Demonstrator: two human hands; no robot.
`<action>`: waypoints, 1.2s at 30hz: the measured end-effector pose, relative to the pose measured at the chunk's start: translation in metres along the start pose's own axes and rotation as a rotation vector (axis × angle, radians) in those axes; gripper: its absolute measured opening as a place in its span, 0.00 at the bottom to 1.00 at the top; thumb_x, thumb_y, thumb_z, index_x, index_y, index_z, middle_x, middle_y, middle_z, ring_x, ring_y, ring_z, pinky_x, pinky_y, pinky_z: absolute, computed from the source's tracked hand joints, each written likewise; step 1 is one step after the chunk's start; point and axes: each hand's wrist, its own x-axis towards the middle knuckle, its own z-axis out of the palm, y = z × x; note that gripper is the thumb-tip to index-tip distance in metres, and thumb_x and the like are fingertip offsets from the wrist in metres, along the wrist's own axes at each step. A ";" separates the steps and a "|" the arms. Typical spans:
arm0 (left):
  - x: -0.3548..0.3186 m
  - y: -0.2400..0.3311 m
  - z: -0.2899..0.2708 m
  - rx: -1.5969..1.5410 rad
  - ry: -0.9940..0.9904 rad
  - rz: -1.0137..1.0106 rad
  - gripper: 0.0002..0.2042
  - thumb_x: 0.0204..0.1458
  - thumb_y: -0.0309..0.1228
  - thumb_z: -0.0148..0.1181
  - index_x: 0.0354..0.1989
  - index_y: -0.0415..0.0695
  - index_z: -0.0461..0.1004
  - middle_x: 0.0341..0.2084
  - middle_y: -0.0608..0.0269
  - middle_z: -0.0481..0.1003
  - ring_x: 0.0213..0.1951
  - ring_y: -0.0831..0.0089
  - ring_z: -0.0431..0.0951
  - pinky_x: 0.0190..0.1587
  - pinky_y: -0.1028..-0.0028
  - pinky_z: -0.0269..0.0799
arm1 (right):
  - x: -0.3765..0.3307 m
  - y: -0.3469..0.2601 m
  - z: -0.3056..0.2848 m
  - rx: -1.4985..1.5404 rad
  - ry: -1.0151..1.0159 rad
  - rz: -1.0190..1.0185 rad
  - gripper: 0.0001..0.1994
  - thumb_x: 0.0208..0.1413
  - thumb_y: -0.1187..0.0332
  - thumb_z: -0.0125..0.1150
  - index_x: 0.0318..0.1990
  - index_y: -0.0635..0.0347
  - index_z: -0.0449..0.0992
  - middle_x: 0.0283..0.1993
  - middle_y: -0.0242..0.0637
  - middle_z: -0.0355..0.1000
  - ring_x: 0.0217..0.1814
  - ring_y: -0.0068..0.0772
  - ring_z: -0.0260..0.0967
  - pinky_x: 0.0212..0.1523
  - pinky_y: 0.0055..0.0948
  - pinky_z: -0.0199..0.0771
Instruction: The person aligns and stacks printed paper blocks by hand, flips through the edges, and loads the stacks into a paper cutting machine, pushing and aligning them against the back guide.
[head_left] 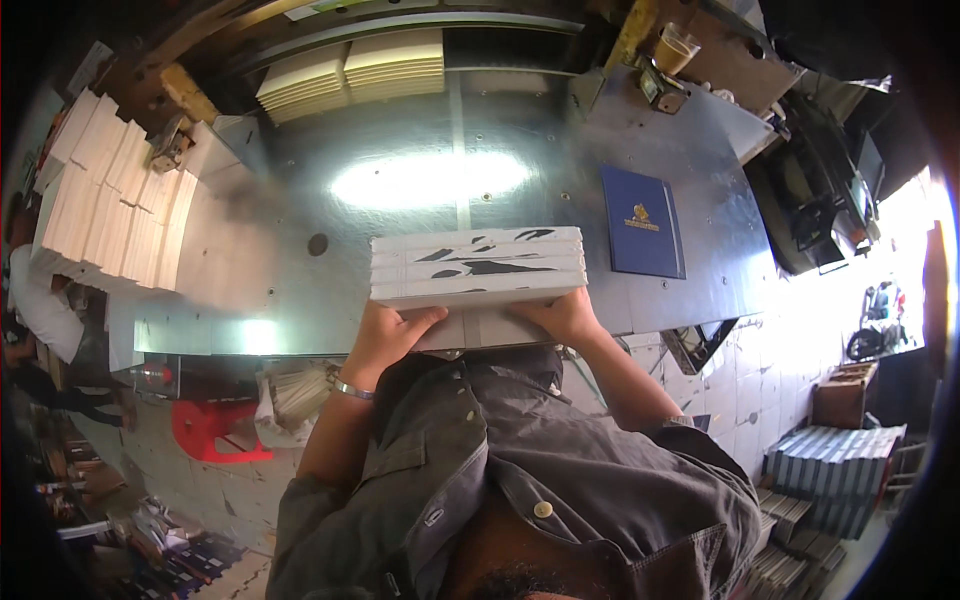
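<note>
Both hands hold a stack of white paper blocks (478, 292) at the near edge of a metal table. Dark, irregular patches mark the side of the stack that faces up toward me. My left hand (388, 335) grips the stack's left near corner, its thumb lying along the near side. Opposite it, my right hand (568, 316) clasps the right near corner, thumb pointing inward. The fingers of both hands are mostly hidden by the stack. To the right of the stack lies a dark blue hard cover (645, 222) with a gold emblem.
The metal table (400, 205) has bolt heads and a bright reflection. Tall piles of cut paper (120, 205) stand at its left. More paper stacks (395, 66) lie at the back under a beam. A cup (676, 48) sits back right; a red plastic stool (215, 432) is below left.
</note>
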 end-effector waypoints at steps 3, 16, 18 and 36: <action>-0.002 -0.007 0.004 -0.004 0.044 0.030 0.19 0.55 0.35 0.76 0.48 0.35 0.81 0.44 0.54 0.85 0.47 0.63 0.83 0.53 0.66 0.75 | -0.003 -0.008 0.000 0.104 0.032 0.069 0.35 0.40 0.62 0.83 0.59 0.58 0.77 0.59 0.46 0.75 0.64 0.54 0.70 0.66 0.46 0.70; -0.013 -0.021 -0.010 0.068 -0.060 -0.164 0.20 0.55 0.31 0.75 0.52 0.33 0.80 0.45 0.56 0.84 0.47 0.70 0.82 0.51 0.69 0.77 | 0.002 -0.032 0.001 0.216 0.055 0.135 0.36 0.43 0.62 0.81 0.60 0.62 0.70 0.54 0.51 0.74 0.65 0.56 0.68 0.65 0.46 0.70; -0.013 -0.025 -0.007 -0.411 -0.002 -0.305 0.26 0.55 0.29 0.75 0.60 0.35 0.74 0.52 0.56 0.80 0.52 0.68 0.79 0.54 0.66 0.77 | 0.004 -0.065 -0.019 0.042 0.039 0.058 0.35 0.45 0.60 0.79 0.57 0.65 0.66 0.49 0.51 0.72 0.60 0.58 0.70 0.61 0.48 0.71; -0.020 -0.035 -0.011 -0.787 0.031 -0.227 0.27 0.57 0.35 0.74 0.63 0.42 0.72 0.59 0.62 0.76 0.61 0.67 0.75 0.65 0.62 0.72 | 0.025 -0.144 -0.050 -0.185 0.107 -0.227 0.32 0.49 0.52 0.75 0.51 0.66 0.66 0.45 0.50 0.73 0.51 0.55 0.73 0.53 0.46 0.73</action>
